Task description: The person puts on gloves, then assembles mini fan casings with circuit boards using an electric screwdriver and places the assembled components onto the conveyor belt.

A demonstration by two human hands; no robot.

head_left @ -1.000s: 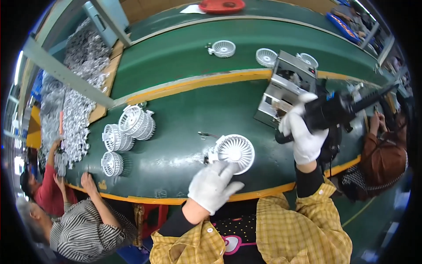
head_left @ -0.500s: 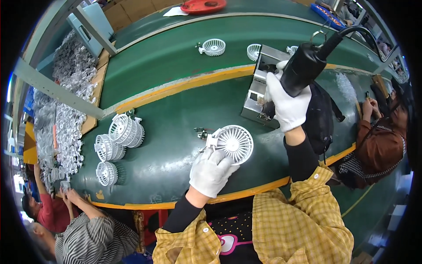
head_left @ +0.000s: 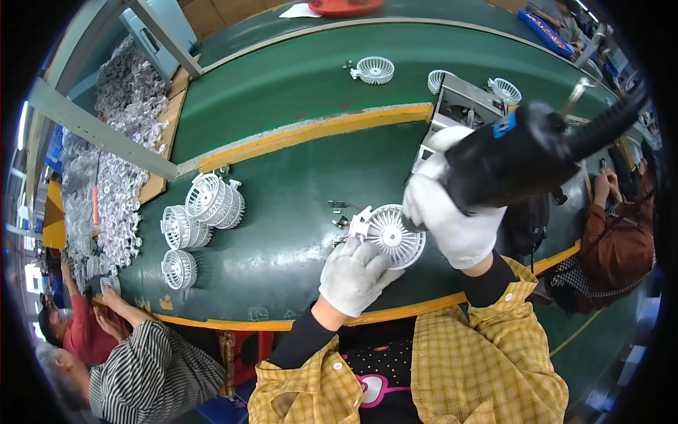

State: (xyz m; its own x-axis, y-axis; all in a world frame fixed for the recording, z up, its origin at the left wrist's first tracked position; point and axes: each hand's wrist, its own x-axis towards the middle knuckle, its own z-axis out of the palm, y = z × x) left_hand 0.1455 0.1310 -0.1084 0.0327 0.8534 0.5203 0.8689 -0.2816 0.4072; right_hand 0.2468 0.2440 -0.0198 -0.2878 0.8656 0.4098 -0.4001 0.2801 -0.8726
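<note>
Gloved in white, my left hand (head_left: 355,277) grips the lower left edge of a round white slatted fan housing (head_left: 402,232) and holds it flat on the green table. A small circuit board (head_left: 337,204) on thin wires lies beside the housing's white bracket. My right hand (head_left: 452,215), also gloved, is wrapped round a thick black corded power screwdriver (head_left: 505,159). The tool is tilted, with its dark nose at the housing's right part; whether the tip touches a screw is hidden by my fingers.
Stacked white fan housings (head_left: 215,201) stand at the left. Behind my right hand sits a metal box (head_left: 474,95), with a black bag (head_left: 528,226) nearby. More housings (head_left: 375,70) lie on the far green belt. Clear plastic parts (head_left: 113,191) are heaped left. Co-workers sit on both sides.
My right hand has brought the screwdriver from the metal box down to the fan housing. My left hand keeps its hold. The whole view has shifted slightly.
</note>
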